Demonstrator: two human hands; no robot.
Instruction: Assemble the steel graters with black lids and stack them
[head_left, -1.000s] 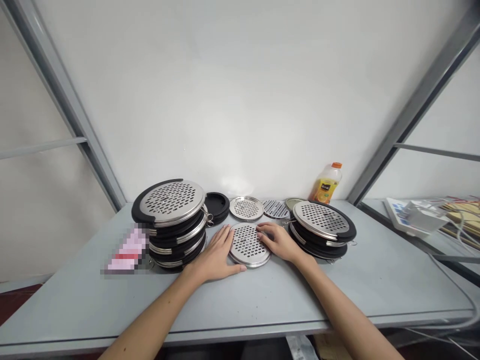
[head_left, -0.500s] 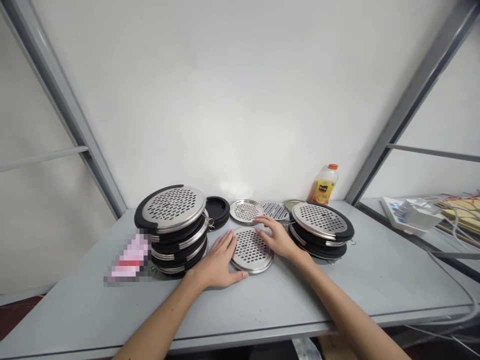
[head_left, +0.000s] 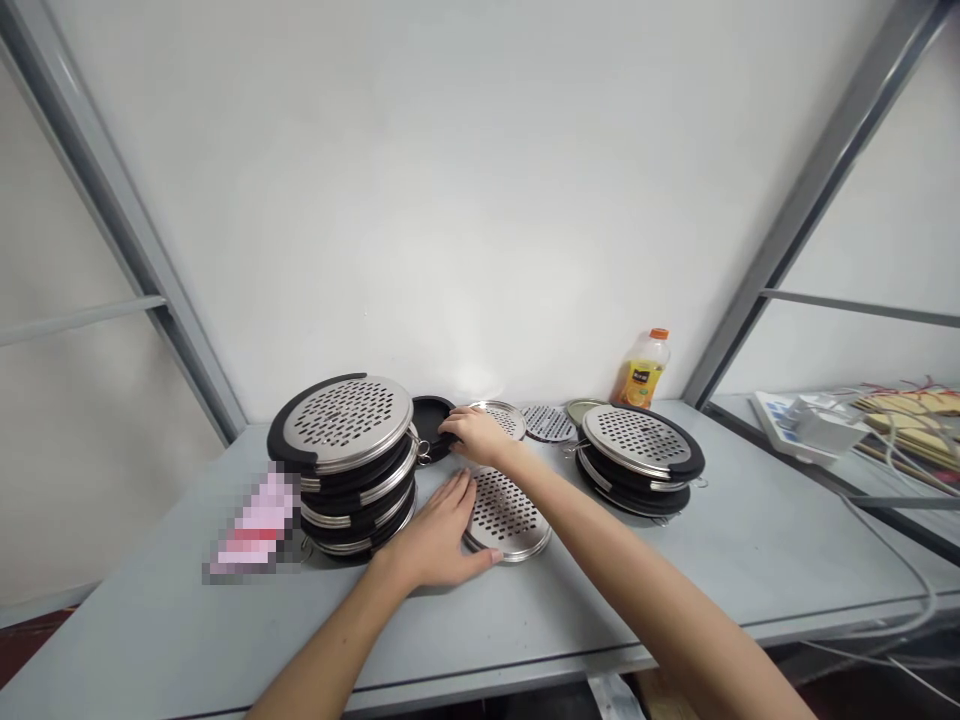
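Note:
My left hand lies with fingers stretched along the left edge of a round perforated metal plate, which rests flat on the table. Behind it, my right hand has its fingers bent over the right rim of a black round dish-like piece. That piece sits at the back, partly hidden by the left stack. To the left stands a tall stack of perforated metal discs with black rims, with wire clips at its side. A lower stack of the same kind stands on the right.
Along the wall lie another round perforated plate, a perforated disc and a plain round lid. An orange-capped juice bottle stands behind the right stack. A power strip with cables is at the far right. Grey posts frame the table.
My right hand has moved left and back, from the perforated plate's far edge to the black piece's rim. My left hand stays at the plate's left edge. The view has shifted slightly.

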